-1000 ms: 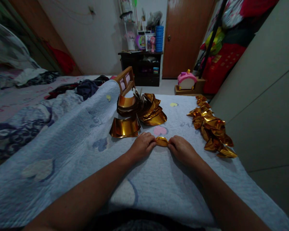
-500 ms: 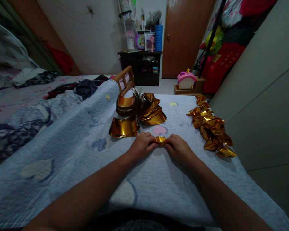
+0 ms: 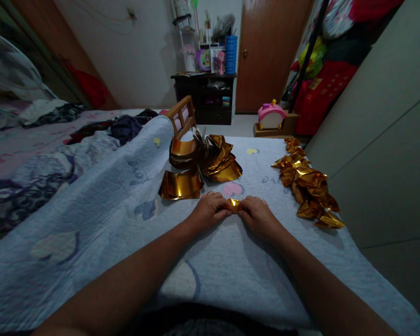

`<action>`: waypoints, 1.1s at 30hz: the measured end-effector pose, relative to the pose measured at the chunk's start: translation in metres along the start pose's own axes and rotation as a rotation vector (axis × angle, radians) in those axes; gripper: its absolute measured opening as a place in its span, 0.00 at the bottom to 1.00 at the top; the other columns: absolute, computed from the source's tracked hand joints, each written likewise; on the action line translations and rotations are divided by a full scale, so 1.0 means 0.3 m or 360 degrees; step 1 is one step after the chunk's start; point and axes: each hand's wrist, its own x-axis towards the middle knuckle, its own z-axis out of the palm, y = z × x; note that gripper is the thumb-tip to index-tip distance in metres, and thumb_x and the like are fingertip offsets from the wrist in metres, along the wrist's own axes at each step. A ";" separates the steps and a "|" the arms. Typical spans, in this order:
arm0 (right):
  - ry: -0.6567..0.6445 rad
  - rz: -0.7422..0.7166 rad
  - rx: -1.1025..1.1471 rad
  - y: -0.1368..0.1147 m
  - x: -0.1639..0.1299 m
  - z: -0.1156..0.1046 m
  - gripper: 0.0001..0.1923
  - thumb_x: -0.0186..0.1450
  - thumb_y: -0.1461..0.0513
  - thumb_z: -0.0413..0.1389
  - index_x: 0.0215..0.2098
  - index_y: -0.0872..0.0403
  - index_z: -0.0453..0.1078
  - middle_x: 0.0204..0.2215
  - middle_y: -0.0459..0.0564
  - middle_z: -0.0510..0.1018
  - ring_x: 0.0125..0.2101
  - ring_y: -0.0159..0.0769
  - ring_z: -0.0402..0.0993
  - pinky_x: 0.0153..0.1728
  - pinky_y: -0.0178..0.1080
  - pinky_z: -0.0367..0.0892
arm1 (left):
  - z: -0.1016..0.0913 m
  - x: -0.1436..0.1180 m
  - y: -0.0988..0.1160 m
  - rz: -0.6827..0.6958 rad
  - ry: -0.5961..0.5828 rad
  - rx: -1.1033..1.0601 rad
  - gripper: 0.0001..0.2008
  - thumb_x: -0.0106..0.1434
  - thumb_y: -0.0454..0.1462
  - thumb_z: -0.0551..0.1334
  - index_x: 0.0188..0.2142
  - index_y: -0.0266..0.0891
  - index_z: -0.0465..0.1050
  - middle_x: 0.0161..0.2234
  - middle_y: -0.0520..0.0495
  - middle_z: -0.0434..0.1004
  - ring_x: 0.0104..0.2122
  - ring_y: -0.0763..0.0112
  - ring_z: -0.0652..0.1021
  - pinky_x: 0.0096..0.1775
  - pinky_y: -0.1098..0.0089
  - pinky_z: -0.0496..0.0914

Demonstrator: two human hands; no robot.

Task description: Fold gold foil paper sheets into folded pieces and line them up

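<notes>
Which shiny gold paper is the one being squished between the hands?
The tiny gold piece pinched between the left hand and right hand. The curved gold sheets and folded gold pile lie untouched.

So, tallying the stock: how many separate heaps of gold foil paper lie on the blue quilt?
3: a curled gold foil sheet stack left of centre, a fanned gold sheet pile behind it, and a row of folded gold pieces at right. Sheets within each are uncountable.

No legible text, labels or nos. anywhere
</notes>
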 end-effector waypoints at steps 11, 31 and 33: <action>0.0088 -0.0029 0.0074 -0.006 -0.004 0.009 0.06 0.65 0.68 0.57 0.35 0.53 0.76 0.34 0.48 0.74 0.39 0.38 0.68 0.40 0.39 0.55 | 0.016 -0.010 -0.001 0.0207 -0.0078 0.0316 0.12 0.71 0.40 0.58 0.46 0.45 0.79 0.35 0.46 0.74 0.37 0.63 0.70 0.41 0.63 0.61; 0.0150 0.0199 0.0197 -0.029 0.010 -0.014 0.04 0.65 0.67 0.56 0.32 0.54 0.69 0.30 0.49 0.78 0.32 0.36 0.71 0.34 0.36 0.58 | -0.010 -0.015 0.059 -0.0225 0.0047 -0.0004 0.03 0.65 0.34 0.61 0.39 0.39 0.72 0.33 0.48 0.75 0.35 0.65 0.74 0.38 0.67 0.64; 0.0156 0.0222 0.0127 -0.032 0.012 -0.009 0.04 0.65 0.67 0.56 0.32 0.54 0.69 0.31 0.50 0.79 0.33 0.38 0.72 0.35 0.36 0.58 | -0.008 -0.015 0.064 -0.0239 0.0056 0.0014 0.03 0.65 0.34 0.61 0.39 0.39 0.71 0.33 0.48 0.75 0.34 0.65 0.74 0.37 0.67 0.64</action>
